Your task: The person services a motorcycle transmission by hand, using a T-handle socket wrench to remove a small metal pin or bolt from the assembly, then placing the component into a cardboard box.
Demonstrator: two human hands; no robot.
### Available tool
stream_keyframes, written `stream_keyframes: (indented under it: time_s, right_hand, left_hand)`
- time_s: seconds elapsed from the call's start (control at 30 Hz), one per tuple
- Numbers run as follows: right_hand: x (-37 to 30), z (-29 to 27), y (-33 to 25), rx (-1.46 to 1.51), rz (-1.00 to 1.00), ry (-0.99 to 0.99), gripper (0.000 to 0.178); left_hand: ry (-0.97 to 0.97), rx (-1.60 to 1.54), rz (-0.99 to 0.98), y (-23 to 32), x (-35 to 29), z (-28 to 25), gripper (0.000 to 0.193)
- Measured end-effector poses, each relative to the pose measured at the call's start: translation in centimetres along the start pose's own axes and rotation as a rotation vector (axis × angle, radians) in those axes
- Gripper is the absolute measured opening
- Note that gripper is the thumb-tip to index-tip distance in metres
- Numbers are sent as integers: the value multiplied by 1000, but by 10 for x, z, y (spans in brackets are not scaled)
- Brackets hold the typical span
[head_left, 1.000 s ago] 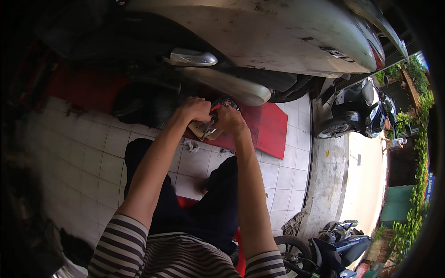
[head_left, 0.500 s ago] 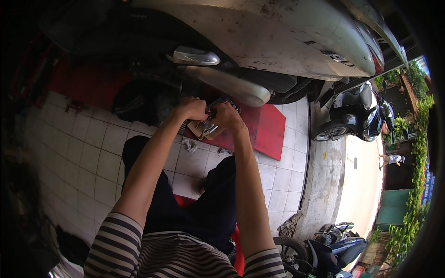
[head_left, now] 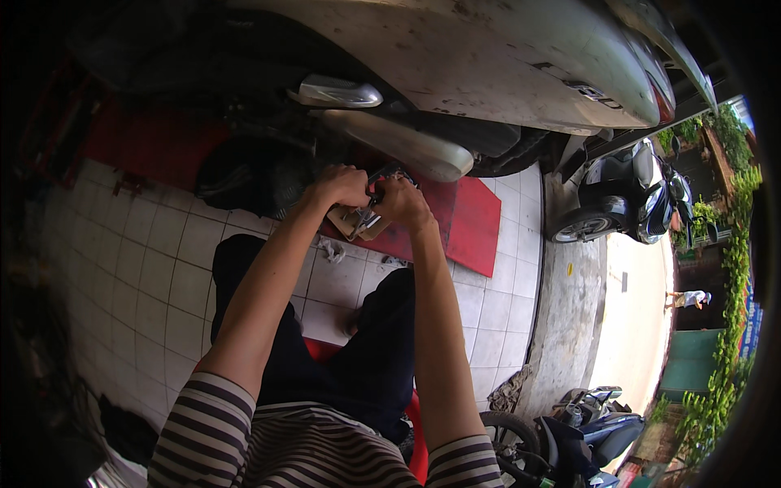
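- The left hand and right hand meet at 12 o'clock from the person; fingers curl inward, but I cannot tell how tightly either grip closes or what it holds.
- A dark item shows between the 2 hands, too small to identify; it looks light and hard, best pinched at its ends.
- At 6 o'clock from the hands, a cardboard box sits on the red platform; it seems light and easily creased, so hold opposite walls.
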State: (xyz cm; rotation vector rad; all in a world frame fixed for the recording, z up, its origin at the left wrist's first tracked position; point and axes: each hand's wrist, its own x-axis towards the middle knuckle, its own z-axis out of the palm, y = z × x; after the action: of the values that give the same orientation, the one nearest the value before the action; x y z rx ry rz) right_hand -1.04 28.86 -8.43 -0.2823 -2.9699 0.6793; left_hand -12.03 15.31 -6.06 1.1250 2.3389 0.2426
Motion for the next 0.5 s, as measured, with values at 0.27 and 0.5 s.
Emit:
stream_keyframes:
  time_s: [0.27,0.5]
  right_hand:
    - [-5,-4,2,20,-12,25,30]
    - [-12,-8,-8,45,-1,-52,35]
  left_hand:
    - [33,24,41,5,-1,1,29]
    - [3,39,25,0,-11,5,34]
